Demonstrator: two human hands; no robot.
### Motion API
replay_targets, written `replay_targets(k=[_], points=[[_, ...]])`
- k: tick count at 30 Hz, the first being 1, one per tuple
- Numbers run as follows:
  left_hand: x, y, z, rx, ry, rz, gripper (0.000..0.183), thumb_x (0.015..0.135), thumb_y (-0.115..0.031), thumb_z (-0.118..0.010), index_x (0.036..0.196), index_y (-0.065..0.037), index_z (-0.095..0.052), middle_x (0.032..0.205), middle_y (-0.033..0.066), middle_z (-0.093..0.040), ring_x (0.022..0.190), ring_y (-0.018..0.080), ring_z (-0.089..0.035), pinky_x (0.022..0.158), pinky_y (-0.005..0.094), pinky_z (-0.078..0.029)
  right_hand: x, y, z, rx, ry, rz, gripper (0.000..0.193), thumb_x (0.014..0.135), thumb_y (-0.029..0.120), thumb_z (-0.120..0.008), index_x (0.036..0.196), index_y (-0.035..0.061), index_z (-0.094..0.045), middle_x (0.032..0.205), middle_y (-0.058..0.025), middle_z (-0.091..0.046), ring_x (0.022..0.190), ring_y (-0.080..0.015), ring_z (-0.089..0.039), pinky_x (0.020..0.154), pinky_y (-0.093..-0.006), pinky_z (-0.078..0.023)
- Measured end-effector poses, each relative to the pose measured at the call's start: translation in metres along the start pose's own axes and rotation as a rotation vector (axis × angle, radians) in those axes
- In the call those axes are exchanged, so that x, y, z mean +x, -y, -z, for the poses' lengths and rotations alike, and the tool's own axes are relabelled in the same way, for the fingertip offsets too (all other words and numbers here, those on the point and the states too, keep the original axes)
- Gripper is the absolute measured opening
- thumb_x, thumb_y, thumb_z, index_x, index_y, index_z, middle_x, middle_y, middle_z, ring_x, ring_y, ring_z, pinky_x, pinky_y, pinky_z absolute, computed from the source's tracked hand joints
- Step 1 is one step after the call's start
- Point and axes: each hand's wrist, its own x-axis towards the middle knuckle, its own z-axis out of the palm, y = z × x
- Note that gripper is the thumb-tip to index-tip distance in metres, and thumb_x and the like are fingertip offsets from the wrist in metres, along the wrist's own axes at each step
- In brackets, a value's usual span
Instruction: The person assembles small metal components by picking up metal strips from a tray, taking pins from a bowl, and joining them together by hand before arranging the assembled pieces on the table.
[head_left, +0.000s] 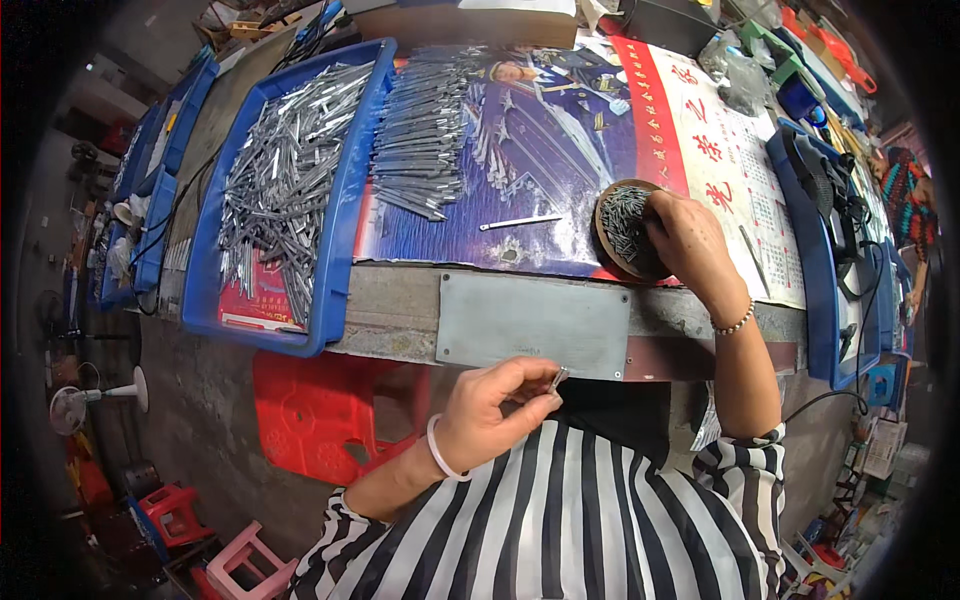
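Observation:
My left hand (490, 415) is in front of the table edge, thumb and forefinger pinched on a small metal piece (558, 378); most of that piece is hidden by the fingers. At the right, my right hand (688, 240) reaches over a round shallow bowl (601, 232) full of small grey metal pins (624, 215). Its fingers curl down into the bowl, and whatever the fingertips grip is hidden. A single slim metal strip (520, 222) lies on the poster left of the bowl. Below it, a grey metal plate (535, 320) is set at the table's front edge.
A blue tray (338, 240) heaped with metal strips (290, 150) stands on the left. Beside it, more strips (418, 140) lie in rows on the printed poster (560, 130). Another blue tray (815, 230) with black items is at the right. A red stool (310, 420) stands below.

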Motion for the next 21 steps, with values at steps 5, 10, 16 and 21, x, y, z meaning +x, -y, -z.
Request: replay_targets(k=[5, 10, 16, 21], points=[[0.004, 0.0, -0.004, -0.08, 0.011, 0.004, 0.024, 0.089, 0.004, -0.058, 0.113, 0.008, -0.056, 0.094, 0.0107, -0.068, 0.088, 0.0161, -0.068, 0.081, 0.0269, -0.055, -0.003, -0.003, 0.008, 0.307, -0.073, -0.001, 0.009, 0.082, 0.002, -0.062, 0.088, -0.0035, -0.059, 0.074, -0.0133, -0.06, 0.068, -0.0277, -0.059, 0.067, -0.0351, -0.048], [0.011, 0.003, -0.012, -0.161, 0.029, 0.003, 0.022, 0.092, 0.003, -0.055, 0.113, 0.007, -0.056, 0.095, 0.01, -0.065, 0.089, 0.0153, -0.067, 0.081, 0.0268, -0.054, -0.014, -0.003, 0.009, 0.794, -0.102, -0.167, 0.012, 0.086, 0.006, -0.062, 0.095, -0.0031, -0.061, 0.075, -0.0103, -0.064, 0.065, -0.0186, -0.061, 0.062, -0.0298, -0.049], [0.015, 0.003, -0.015, -0.194, 0.058, 0.02, 0.022, 0.093, 0.002, -0.055, 0.114, 0.008, -0.056, 0.1, 0.01, -0.063, 0.089, 0.0145, -0.065, 0.081, 0.0275, -0.055, -0.041, 0.024, 0.023, 1.425, 0.008, -0.308, 0.015, 0.089, 0.004, -0.062, 0.102, -0.0023, -0.063, 0.08, -0.0041, -0.064, 0.069, -0.0094, -0.06, 0.061, -0.0213, -0.048], [0.018, 0.003, -0.017, -0.224, 0.073, 0.074, 0.023, 0.093, 0.0, -0.056, 0.115, 0.007, -0.056, 0.102, 0.01, -0.063, 0.089, 0.0144, -0.065, 0.082, 0.0286, -0.056, -0.065, 0.043, 0.015, 1.876, 0.168, -0.294, 0.018, 0.088, 0.002, -0.063, 0.105, -0.0017, -0.06, 0.084, -0.0096, -0.065, 0.069, -0.012, -0.062, 0.062, -0.0227, -0.052]])
